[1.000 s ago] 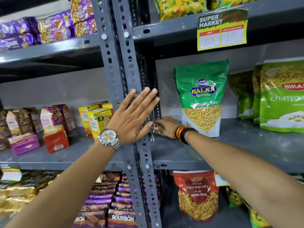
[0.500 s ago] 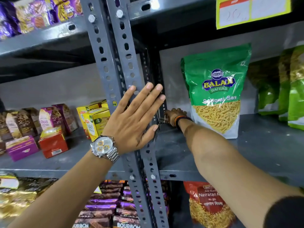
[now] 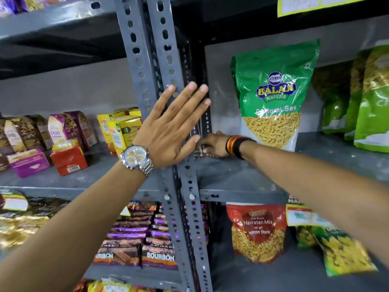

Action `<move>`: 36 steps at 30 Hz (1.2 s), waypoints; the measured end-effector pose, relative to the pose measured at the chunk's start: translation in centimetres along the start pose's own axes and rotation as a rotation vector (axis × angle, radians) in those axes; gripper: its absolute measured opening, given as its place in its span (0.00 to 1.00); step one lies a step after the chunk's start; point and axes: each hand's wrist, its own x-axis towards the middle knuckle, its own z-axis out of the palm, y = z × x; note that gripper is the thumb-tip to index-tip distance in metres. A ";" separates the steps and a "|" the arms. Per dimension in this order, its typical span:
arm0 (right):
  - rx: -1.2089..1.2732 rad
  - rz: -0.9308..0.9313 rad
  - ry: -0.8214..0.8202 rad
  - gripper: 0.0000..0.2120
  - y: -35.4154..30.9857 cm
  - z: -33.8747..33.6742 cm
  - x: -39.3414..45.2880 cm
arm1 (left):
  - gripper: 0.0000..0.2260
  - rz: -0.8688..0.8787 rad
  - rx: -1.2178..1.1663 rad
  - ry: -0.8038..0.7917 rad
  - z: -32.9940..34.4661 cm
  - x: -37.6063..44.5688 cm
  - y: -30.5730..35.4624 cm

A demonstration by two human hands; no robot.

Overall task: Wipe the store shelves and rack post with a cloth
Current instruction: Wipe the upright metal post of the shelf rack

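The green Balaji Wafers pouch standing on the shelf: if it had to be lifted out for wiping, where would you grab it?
Probably pinch the flat sealed top edge of the green pouch, coming from the open front of the shelf. It stands upright with clear space above, while the right hand crowds its lower left.

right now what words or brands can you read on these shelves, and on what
"BALAJI WAFERS": green pouch; flavour line under it partly hidden by glare
"Navratan Mix": red pouch
"BOURBON": brown biscuit packs
"Oats": purple box
Yellow price tags, yellow boxes: too blurred to read
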 end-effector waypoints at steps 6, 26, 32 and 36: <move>0.166 0.038 0.153 0.14 0.8 -1.7 0.2 | 0.32 -0.004 -0.015 -0.007 -0.1 0.0 0.1; -0.037 0.229 0.159 0.19 2.5 -0.6 2.8 | 0.32 0.003 -0.008 0.026 0.2 -0.1 0.0; -0.074 0.291 0.061 0.23 4.1 0.6 4.9 | 0.32 0.009 0.004 0.050 0.7 -0.1 0.0; -0.045 0.180 0.033 0.22 2.0 0.3 1.3 | 0.32 -0.003 0.002 0.020 0.3 -0.2 0.1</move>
